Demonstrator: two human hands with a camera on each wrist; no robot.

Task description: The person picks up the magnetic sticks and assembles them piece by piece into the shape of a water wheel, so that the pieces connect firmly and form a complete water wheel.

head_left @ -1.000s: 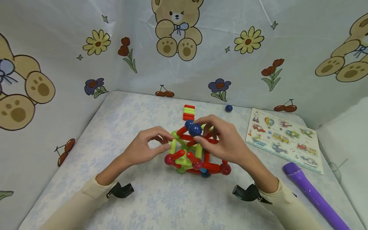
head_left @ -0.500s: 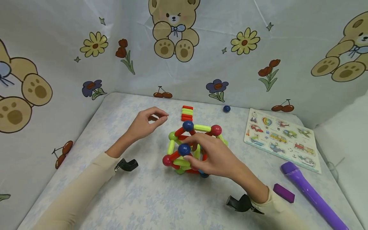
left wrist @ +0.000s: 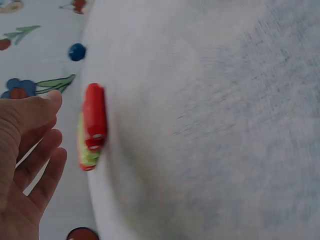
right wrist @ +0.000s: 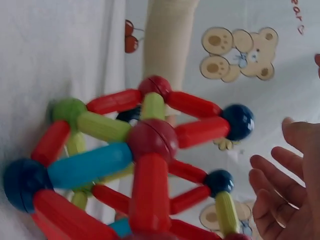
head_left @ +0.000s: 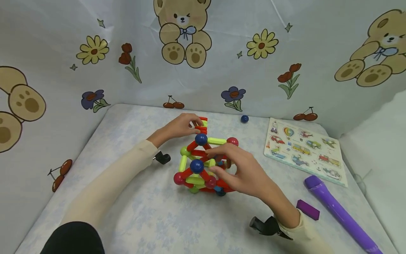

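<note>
A model of magnetic balls and rods (head_left: 195, 181) stands mid-table, with red, green and blue parts. At its near top, a dark blue ball (head_left: 197, 166) sits where two red rods meet; the right wrist view shows that ball (right wrist: 238, 122) too. Beside it is my right hand (head_left: 244, 171), thumb and fingers apart and holding nothing, a gap from the ball. My left hand (head_left: 182, 126) reaches behind the model to a small pile of red and green rods (head_left: 203, 129). In the left wrist view its loosely bent fingers (left wrist: 47, 170) are just short of the red rods (left wrist: 95, 117).
A loose blue ball (head_left: 244, 119) lies at the back of the table near the printed curtain. To the right are a picture puzzle board (head_left: 302, 151), a purple toy microphone (head_left: 340, 211) and a purple block (head_left: 308, 210).
My right hand brought a blue ball down to the model's near top and let go of it. My left hand left the model and moved back and right to the rod pile.
</note>
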